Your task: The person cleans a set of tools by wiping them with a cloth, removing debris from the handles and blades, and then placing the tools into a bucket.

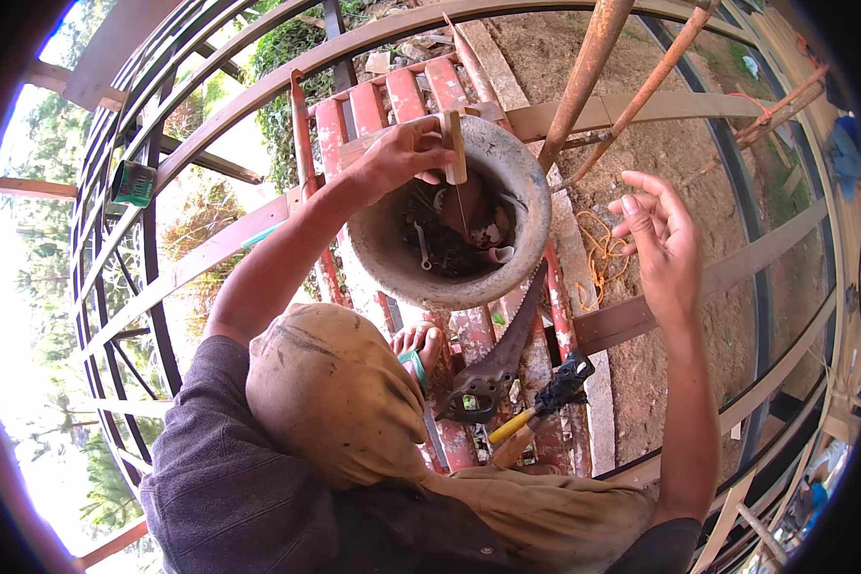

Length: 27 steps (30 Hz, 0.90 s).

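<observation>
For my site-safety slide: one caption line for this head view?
Left hand holds a wooden stick over a tool-filled bucket; right hand open beside it.

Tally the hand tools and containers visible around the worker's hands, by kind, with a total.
Bucket: 1
Wooden piece gripped in the left hand: 1
Saw: 1
Hammer: 1
Wrench in the bucket: 1
Green can: 1
Total: 6
The right hand is open and holds nothing.
</observation>
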Each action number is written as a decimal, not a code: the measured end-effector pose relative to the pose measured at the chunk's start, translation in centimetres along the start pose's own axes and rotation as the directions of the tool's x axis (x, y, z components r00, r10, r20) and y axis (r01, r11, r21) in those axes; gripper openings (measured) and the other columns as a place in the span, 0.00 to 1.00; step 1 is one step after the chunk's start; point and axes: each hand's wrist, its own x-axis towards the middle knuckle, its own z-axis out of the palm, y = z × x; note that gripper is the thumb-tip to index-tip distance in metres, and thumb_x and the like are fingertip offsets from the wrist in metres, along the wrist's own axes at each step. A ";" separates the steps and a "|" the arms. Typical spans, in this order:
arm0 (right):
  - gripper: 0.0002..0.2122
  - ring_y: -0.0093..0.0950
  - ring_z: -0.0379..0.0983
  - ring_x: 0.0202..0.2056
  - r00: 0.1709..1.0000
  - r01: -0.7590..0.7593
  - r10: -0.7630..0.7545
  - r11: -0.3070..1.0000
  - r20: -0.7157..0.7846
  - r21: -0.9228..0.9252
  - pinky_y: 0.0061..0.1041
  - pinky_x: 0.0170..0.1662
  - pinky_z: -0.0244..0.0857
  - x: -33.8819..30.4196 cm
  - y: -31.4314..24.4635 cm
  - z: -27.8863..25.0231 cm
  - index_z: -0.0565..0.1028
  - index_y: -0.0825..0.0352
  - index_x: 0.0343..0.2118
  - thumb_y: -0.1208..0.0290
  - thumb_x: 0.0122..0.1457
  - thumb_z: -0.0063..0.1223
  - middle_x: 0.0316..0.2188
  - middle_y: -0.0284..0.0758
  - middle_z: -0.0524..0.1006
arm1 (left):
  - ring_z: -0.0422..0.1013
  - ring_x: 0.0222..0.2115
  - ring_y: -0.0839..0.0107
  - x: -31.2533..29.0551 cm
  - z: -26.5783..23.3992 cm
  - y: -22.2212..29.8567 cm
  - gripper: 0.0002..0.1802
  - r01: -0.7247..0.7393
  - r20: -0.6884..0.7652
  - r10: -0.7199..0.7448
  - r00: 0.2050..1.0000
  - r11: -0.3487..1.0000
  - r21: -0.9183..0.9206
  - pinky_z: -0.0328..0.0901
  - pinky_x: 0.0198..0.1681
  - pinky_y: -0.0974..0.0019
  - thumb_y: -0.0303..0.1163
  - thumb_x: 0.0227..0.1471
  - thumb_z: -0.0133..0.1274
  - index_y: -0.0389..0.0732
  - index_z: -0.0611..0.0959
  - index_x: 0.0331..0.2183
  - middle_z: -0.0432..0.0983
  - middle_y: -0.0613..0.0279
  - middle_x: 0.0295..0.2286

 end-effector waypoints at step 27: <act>0.15 0.16 0.73 0.31 0.999 -0.007 0.007 1.000 0.032 -0.005 0.17 0.30 0.67 0.2 1.4 0.9 0.74 0.69 0.53 0.68 0.68 0.53 0.34 0.34 0.81 | 0.75 0.34 0.39 -0.1 1.4 -3.8 0.19 0.081 -0.238 0.240 0.941 0.522 0.849 0.69 0.40 0.42 0.40 0.55 0.59 0.34 0.74 0.38 0.78 0.38 0.30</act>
